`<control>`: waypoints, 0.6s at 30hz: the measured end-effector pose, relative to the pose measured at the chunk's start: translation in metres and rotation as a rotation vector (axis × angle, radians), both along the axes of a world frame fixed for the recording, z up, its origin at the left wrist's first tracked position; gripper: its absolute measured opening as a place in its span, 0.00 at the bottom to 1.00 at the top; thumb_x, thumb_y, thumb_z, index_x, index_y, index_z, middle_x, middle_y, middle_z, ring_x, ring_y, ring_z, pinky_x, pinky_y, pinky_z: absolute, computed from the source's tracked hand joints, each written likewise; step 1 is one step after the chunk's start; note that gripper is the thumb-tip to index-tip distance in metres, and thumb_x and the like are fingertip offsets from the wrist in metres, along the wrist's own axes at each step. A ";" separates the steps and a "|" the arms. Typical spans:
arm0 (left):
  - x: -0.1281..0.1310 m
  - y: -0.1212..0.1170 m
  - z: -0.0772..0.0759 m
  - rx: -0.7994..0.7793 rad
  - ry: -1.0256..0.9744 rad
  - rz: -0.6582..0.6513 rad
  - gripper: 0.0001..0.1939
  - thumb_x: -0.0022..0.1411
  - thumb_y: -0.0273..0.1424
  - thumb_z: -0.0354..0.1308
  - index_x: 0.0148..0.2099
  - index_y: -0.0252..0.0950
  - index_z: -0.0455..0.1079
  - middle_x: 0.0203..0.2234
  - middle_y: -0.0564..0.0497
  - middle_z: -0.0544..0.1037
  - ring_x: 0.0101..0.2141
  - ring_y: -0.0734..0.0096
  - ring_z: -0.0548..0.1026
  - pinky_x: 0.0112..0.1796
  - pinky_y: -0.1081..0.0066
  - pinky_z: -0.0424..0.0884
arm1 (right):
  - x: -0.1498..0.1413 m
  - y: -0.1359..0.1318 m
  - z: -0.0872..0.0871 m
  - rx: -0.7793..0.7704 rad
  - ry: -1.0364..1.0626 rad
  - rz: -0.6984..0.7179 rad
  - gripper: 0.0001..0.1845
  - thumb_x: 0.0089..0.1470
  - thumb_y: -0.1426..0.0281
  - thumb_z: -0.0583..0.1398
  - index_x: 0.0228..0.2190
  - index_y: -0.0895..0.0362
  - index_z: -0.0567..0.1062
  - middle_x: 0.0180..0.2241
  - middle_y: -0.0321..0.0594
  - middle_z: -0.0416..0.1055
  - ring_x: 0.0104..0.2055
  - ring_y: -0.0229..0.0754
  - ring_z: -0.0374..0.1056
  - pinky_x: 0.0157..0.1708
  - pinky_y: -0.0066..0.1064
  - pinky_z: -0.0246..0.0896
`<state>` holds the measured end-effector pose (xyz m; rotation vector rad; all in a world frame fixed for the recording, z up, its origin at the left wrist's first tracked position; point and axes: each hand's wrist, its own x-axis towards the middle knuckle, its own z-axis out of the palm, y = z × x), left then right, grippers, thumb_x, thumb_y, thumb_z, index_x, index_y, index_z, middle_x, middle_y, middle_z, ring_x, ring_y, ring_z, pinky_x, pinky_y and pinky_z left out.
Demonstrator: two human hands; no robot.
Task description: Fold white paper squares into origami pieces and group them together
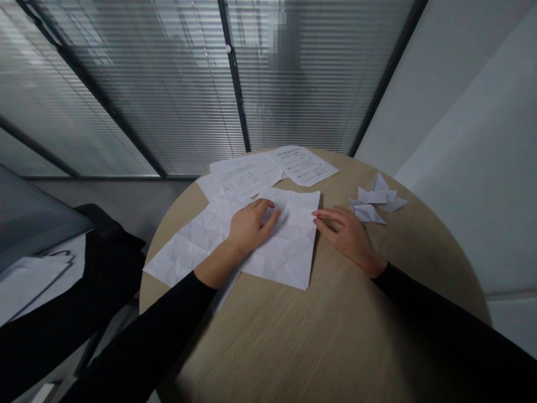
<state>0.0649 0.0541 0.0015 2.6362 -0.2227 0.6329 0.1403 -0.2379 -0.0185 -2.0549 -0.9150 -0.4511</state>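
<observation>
A creased white sheet of paper point(289, 246) lies on the round wooden table, its surface marked by many fold lines. My left hand point(250, 224) rests palm down over its left part, thumb apart from the slightly bent fingers. At the sheet's right edge, my right hand point(346, 232) has thumb and index fingertips close together, pinching the border. Another creased sheet point(184, 252) lies to the left, partly beneath my left hand and forearm. Folded paper pieces point(373, 198) are grouped just beyond my right hand.
Printed sheets point(304, 165) overlap at the far side of the wooden table point(335, 324). Glass panels with blinds point(293, 106) stand behind it, and a white wall point(474, 140) is on the right. To the left, papers point(37, 274) lie on a dark surface.
</observation>
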 end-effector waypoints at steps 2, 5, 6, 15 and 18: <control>0.000 0.000 0.001 0.002 -0.005 -0.044 0.19 0.83 0.47 0.54 0.54 0.39 0.79 0.50 0.43 0.87 0.46 0.58 0.85 0.45 0.60 0.81 | 0.004 -0.009 0.001 0.003 -0.084 -0.056 0.06 0.70 0.63 0.68 0.44 0.45 0.87 0.42 0.40 0.90 0.45 0.56 0.84 0.62 0.60 0.74; -0.001 0.001 0.002 0.011 0.003 -0.098 0.19 0.83 0.47 0.54 0.52 0.39 0.79 0.47 0.44 0.87 0.47 0.57 0.85 0.46 0.59 0.81 | 0.014 -0.025 0.002 -0.039 -0.198 -0.128 0.04 0.68 0.63 0.68 0.41 0.47 0.86 0.39 0.41 0.88 0.43 0.57 0.82 0.60 0.60 0.74; -0.001 0.001 0.003 0.017 0.009 -0.121 0.19 0.83 0.46 0.55 0.52 0.39 0.79 0.47 0.44 0.87 0.46 0.57 0.85 0.46 0.59 0.81 | 0.017 -0.031 0.002 -0.061 -0.206 -0.154 0.05 0.68 0.64 0.68 0.42 0.47 0.86 0.40 0.43 0.88 0.45 0.58 0.82 0.58 0.58 0.75; 0.004 0.001 -0.001 0.118 0.044 -0.531 0.17 0.83 0.43 0.55 0.49 0.39 0.80 0.47 0.43 0.86 0.49 0.56 0.85 0.51 0.57 0.81 | 0.001 -0.037 -0.020 -0.472 -0.117 -0.042 0.36 0.76 0.56 0.59 0.77 0.55 0.65 0.78 0.58 0.65 0.80 0.66 0.62 0.77 0.64 0.60; 0.005 0.001 -0.004 0.129 0.032 -0.510 0.15 0.81 0.43 0.59 0.51 0.38 0.80 0.48 0.43 0.86 0.50 0.53 0.85 0.53 0.54 0.81 | -0.007 -0.032 -0.028 -0.621 -0.041 0.024 0.40 0.79 0.50 0.54 0.81 0.54 0.59 0.82 0.56 0.57 0.85 0.63 0.53 0.80 0.64 0.54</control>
